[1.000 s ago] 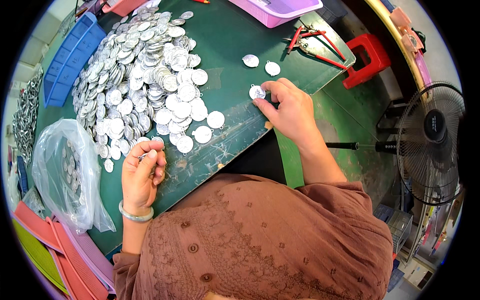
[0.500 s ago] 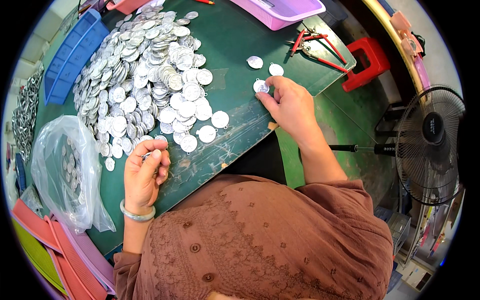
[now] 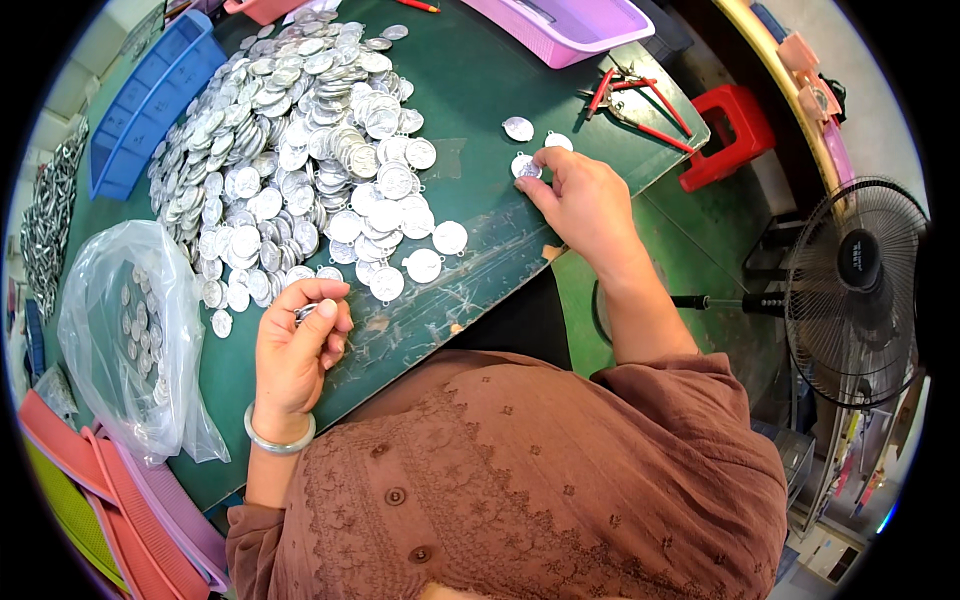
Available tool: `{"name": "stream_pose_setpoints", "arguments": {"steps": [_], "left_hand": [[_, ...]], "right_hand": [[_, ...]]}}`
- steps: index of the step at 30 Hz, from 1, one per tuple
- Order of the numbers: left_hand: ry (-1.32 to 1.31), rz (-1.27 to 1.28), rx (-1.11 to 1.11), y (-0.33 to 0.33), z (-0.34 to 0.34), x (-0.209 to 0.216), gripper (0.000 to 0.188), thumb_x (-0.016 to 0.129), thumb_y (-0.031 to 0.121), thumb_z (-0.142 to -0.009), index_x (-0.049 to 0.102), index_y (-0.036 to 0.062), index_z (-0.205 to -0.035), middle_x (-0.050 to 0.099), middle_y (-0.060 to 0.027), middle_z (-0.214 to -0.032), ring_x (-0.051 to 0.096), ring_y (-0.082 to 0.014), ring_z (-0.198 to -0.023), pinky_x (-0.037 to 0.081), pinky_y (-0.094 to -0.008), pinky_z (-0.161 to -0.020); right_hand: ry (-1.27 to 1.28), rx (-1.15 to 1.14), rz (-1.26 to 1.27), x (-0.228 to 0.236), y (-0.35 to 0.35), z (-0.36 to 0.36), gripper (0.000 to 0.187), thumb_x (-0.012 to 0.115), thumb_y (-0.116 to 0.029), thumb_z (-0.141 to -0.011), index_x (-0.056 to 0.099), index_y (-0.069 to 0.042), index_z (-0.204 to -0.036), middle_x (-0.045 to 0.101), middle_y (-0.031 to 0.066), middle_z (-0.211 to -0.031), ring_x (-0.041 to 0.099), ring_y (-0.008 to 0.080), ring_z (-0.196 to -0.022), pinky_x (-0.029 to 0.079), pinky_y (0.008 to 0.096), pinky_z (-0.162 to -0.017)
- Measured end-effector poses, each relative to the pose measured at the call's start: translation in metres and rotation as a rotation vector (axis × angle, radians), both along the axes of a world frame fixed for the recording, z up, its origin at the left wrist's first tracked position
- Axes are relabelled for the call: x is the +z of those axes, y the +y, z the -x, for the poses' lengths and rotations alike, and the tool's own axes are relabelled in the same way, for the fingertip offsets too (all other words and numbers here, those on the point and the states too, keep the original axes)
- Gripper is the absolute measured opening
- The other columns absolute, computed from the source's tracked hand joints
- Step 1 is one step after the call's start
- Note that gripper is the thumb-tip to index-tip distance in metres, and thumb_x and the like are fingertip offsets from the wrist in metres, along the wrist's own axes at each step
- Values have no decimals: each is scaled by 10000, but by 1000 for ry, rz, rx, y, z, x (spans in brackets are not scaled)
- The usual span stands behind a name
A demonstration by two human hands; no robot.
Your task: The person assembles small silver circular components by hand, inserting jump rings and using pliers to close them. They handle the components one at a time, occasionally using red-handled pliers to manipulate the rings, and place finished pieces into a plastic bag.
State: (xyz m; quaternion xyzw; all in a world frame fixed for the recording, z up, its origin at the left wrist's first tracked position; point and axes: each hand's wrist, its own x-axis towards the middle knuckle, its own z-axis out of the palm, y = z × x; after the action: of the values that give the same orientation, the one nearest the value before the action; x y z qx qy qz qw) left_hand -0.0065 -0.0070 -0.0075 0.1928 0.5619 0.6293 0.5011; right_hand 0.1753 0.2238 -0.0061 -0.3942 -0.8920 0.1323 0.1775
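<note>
Many silver medals (image 3: 300,140) are heaped at upper left. Left of centre, the left hand (image 3: 292,355) is curled, thumb near forefinger; whether anything is pinched cannot be told. Upper right of centre, a single medal (image 3: 525,167) is clamped between the right hand's (image 3: 592,207) thumb and forefinger; probably it is best held lightly, by the rim, with the two loose medals (image 3: 518,129) above left undisturbed.
</note>
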Motion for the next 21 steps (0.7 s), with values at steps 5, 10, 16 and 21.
{"name": "stream_pose_setpoints", "arguments": {"steps": [5,10,16,21], "left_hand": [[4,11,-7,-1,0,0,160,514,124,-855,536,21,-975,529,-11,-713,419,-24,-543,312,-133,-445],[-9,30,0,-3,1,2,162,515,109,-845,533,16,-977,526,-8,-708,417,-26,-540,312,-136,-448],[-139,-129,-15,-1,7,-3,223,483,59,-831,479,-6,-1045,513,-37,-798,431,-59,-596,334,-145,-473],[-48,-140,97,-23,17,3,293,477,61,-842,398,25,-1122,527,-64,-845,460,-82,-636,349,-179,-493]], "right_hand": [[-87,-12,58,10,4,3,203,620,-239,-725,603,-61,-821,602,101,-728,585,281,-708,456,371,-618],[121,54,-141,2,21,5,170,612,-158,-745,603,-33,-860,563,91,-666,551,230,-586,424,321,-546],[156,100,-79,6,18,11,143,563,-141,-758,606,-59,-867,581,89,-814,570,281,-749,450,362,-672],[156,171,-150,-6,27,17,158,548,-144,-769,604,-53,-886,591,117,-869,566,303,-801,446,359,-709]]}}
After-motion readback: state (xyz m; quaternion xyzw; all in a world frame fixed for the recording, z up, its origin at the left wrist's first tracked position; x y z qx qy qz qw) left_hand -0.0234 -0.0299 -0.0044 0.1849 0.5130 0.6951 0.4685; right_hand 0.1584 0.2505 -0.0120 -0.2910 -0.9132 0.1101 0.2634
